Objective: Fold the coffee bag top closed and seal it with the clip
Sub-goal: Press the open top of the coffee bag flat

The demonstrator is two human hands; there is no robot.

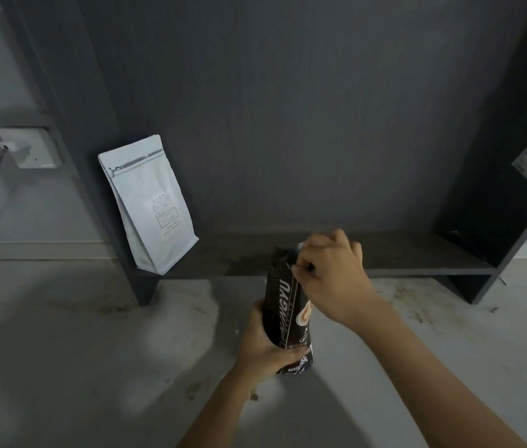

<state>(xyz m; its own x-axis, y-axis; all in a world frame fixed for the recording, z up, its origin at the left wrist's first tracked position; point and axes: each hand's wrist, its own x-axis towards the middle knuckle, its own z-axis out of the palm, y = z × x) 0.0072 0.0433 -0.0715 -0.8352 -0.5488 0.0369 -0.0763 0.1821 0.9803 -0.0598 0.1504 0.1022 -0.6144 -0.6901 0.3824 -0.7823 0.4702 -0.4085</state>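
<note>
Your left hand (263,347) wraps the coffee bag (288,315) low, holding it upright above the floor; your right hand (326,273) pinches its top edge, nearest the fold; clip not visible.

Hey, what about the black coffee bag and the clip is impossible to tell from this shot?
Head view:
- Clip: none clearly visible; the right hand covers the top of the black coffee bag.
- Fold of the bag top: hidden by that hand.
- Bag base: covered by the left hand.
- White bag label: too small to read.
</note>
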